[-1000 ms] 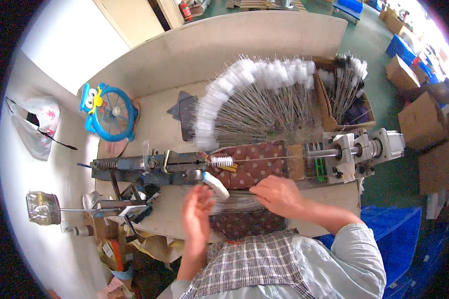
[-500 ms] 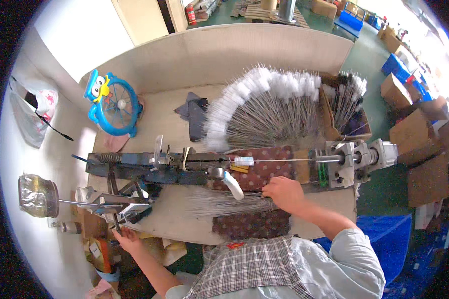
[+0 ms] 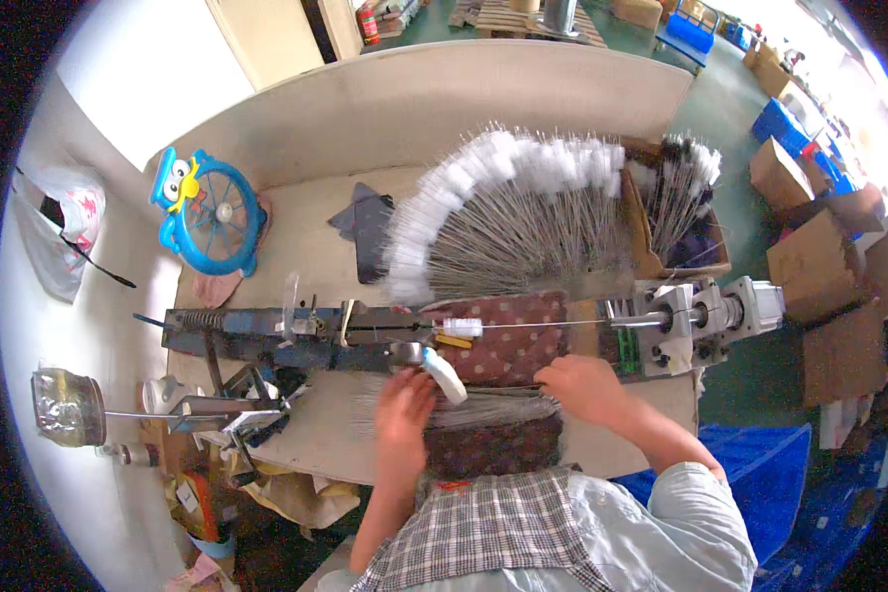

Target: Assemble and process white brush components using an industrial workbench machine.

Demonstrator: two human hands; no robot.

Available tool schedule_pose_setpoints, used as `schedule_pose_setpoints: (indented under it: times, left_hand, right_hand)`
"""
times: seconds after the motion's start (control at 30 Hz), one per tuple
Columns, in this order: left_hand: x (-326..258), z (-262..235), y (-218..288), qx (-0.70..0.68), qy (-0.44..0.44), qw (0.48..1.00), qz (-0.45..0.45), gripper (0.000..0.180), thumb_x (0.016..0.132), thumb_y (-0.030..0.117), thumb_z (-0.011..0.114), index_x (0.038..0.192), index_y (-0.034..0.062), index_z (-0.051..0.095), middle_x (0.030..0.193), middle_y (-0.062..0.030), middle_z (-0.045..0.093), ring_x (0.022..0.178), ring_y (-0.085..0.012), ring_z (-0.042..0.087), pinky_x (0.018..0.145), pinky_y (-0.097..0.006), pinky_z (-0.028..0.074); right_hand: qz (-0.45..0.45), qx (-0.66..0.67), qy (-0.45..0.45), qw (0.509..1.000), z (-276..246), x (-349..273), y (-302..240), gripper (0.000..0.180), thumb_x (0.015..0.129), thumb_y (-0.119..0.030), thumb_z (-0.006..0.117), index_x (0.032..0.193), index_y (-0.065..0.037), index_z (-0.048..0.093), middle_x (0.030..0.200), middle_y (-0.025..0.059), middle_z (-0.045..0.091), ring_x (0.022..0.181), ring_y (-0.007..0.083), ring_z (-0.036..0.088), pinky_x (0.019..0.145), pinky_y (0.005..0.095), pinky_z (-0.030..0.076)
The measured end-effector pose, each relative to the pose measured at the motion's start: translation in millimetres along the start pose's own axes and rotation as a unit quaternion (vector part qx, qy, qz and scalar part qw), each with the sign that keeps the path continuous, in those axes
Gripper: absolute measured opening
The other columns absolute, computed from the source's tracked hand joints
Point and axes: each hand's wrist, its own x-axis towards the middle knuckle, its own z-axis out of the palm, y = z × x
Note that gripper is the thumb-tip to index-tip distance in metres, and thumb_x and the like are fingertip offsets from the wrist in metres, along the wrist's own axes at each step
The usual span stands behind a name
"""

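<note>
My left hand (image 3: 405, 414), smeared by motion, is over the near side of the bench, next to a white curved handle (image 3: 445, 377) with a blue end. Whether its fingers hold anything does not show. On the right, my right hand (image 3: 587, 391) has its fingers drawn together at the ends of a bundle of thin metal wires (image 3: 493, 407); what is between the fingertips is too small to make out. Beyond the hands, a small white bristle brush (image 3: 462, 328) sits on a thin rod running to the machine's chuck (image 3: 651, 319). A yellow piece (image 3: 453, 341) lies beside the brush.
Many white-tipped wire brushes (image 3: 523, 217) fan out at the back, beside a cardboard box (image 3: 641, 232) of more brushes. A blue duck-shaped fan (image 3: 217, 215) stands at back left. A metal lever mechanism (image 3: 237, 400) projects on the left. Dotted brown cloth (image 3: 523, 360) lies under the brush.
My left hand has left the lever at the lower left and moved right and up to the white handle. The lever has shifted. My right hand stays by the wire ends.
</note>
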Motion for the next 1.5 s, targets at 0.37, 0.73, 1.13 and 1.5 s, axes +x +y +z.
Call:
schedule_pose_setpoints:
  times: [0.37,0.73,1.13,1.5]
  left_hand:
    - [-27,53,98,-0.434,-0.201,0.843,-0.247,0.029,0.093,0.033,0.045,0.091,0.0062,0.056,0.064,0.0001,0.047,0.051,-0.0066,0.042,0.051,-0.024,0.038]
    - [-28,66,62,0.081,-0.349,0.919,-0.162,0.023,0.091,0.018,0.05,0.087,-0.0021,0.06,0.081,-0.0123,0.063,0.065,-0.0181,0.059,0.058,-0.029,0.048]
    - [52,182,-11,0.726,-0.23,0.504,0.407,0.019,0.08,0.016,0.053,0.099,0.0127,0.058,0.082,-0.0091,0.057,0.074,-0.0282,0.06,0.062,-0.042,0.048]
    - [-3,54,22,0.586,-0.189,0.713,0.336,0.023,0.082,0.014,0.061,0.104,0.008,0.063,0.1,-0.008,0.063,0.084,-0.0189,0.063,0.07,-0.03,0.05]
  right_hand:
    - [0.043,0.008,-0.028,0.999,-2,-4,-19,0.028,0.067,-0.002,0.059,0.093,-0.002,0.05,0.089,0.0143,0.051,0.078,0.0324,0.059,0.061,0.0439,0.05]
    - [0.131,0.038,0.278,0.951,-128,-22,17,0.021,0.069,0.001,0.055,0.089,-0.003,0.062,0.085,0.0116,0.06,0.082,0.0295,0.059,0.068,0.0364,0.049]
    - [0.088,0.064,0.27,0.957,-90,13,37,0.011,0.079,-0.017,0.06,0.087,-0.01,0.064,0.077,0.0123,0.063,0.071,0.0333,0.061,0.063,0.0379,0.049]
    - [-0.169,0.127,0.146,0.966,-84,66,-1,0.015,0.07,-0.029,0.064,0.071,-0.014,0.066,0.07,0.0013,0.062,0.077,0.0234,0.056,0.068,0.0358,0.048]
